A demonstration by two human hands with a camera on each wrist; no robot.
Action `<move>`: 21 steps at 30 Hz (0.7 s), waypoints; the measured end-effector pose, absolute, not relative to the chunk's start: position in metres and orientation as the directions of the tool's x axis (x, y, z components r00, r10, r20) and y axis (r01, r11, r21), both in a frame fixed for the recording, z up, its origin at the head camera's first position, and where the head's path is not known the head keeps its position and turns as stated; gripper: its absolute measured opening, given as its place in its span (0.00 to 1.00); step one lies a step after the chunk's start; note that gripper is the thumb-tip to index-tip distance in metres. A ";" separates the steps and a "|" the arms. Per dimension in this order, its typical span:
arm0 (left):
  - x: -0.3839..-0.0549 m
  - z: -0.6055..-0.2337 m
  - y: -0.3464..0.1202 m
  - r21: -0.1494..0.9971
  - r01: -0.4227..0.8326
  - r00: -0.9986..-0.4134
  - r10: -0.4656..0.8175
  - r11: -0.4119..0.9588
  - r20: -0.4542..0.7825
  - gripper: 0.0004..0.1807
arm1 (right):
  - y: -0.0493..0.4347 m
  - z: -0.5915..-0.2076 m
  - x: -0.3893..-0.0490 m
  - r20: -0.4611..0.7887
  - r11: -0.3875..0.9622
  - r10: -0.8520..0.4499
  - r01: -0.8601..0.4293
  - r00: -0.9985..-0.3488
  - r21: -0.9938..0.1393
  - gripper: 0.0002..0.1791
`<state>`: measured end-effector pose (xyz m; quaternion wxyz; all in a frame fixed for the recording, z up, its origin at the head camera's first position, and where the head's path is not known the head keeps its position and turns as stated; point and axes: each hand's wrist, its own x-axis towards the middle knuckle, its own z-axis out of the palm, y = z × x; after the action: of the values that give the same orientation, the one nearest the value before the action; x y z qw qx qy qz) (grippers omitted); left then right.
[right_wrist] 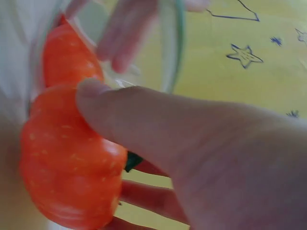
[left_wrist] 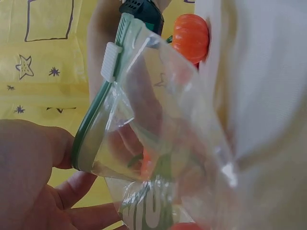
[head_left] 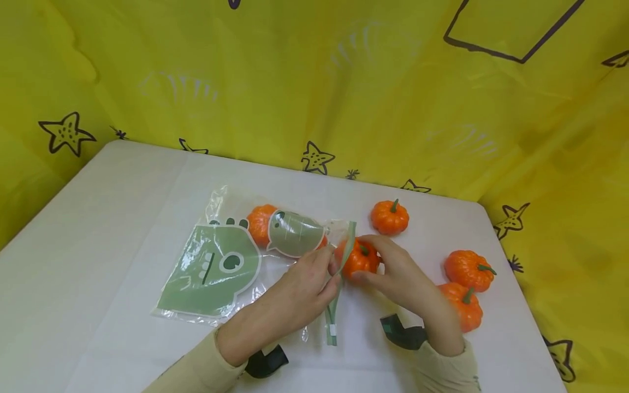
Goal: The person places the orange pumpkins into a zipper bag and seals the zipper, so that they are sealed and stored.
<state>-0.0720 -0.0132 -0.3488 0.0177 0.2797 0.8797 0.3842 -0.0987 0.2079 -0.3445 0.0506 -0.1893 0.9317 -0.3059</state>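
Observation:
A clear zip bag (head_left: pixel 216 281) with green dinosaur prints lies flat, its green slider strip (head_left: pixel 332 316) facing right. My left hand (head_left: pixel 307 284) pinches the bag at its mouth; the left wrist view shows the thumb on the strip and the fingers on the bag's other side. My right hand (head_left: pixel 400 273) grips a small orange toy pumpkin (right_wrist: pixel 72 163) with a green stem right at the mouth, partly behind the strip. Another pumpkin (head_left: pixel 257 224) is inside the bag, and orange shows past the print near my left fingers, where a further pumpkin (right_wrist: pixel 69 52) appears.
On the white table (head_left: pixel 123 229), one pumpkin (head_left: pixel 390 218) sits behind my right hand. Two more, a rear pumpkin (head_left: pixel 469 270) and a front pumpkin (head_left: pixel 464 305), stand at the right, near my right forearm. A yellow patterned cloth (head_left: pixel 275 98) hangs behind the table.

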 end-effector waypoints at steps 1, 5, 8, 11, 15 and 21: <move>-0.072 -0.348 -0.013 0.682 0.479 -0.843 0.506 0.553 0.182 0.03 | 0.206 -0.346 -0.099 0.036 0.738 -0.386 -0.332 -0.922 -0.587 0.31; -0.073 -0.348 -0.013 0.655 0.492 -0.841 0.507 0.574 0.188 0.05 | 0.198 -0.348 -0.102 0.041 0.742 -0.377 -0.328 -0.925 -0.585 0.32; -0.073 -0.349 -0.012 0.644 0.495 -0.841 0.507 0.583 0.188 0.05 | 0.196 -0.349 -0.101 -0.006 0.757 -0.349 -0.278 -0.937 -0.592 0.34; -0.072 -0.350 -0.012 0.649 0.495 -0.840 0.509 0.578 0.187 0.05 | 0.197 -0.351 -0.099 -0.053 0.768 -0.320 -0.226 -0.946 -0.599 0.33; -0.072 -0.352 -0.011 0.643 0.509 -0.835 0.512 0.572 0.205 0.05 | 0.198 -0.353 -0.100 -0.069 0.781 -0.288 -0.192 -0.955 -0.594 0.32; -0.072 -0.355 -0.010 0.633 0.531 -0.825 0.513 0.564 0.235 0.05 | 0.190 -0.359 -0.105 0.014 0.782 -0.255 -0.215 -0.967 -0.585 0.29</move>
<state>-0.0717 -0.0102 -0.3555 -0.0119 0.2951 0.8842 0.3618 -0.1048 0.1896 -0.3589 0.0328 -0.1245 0.9434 -0.3056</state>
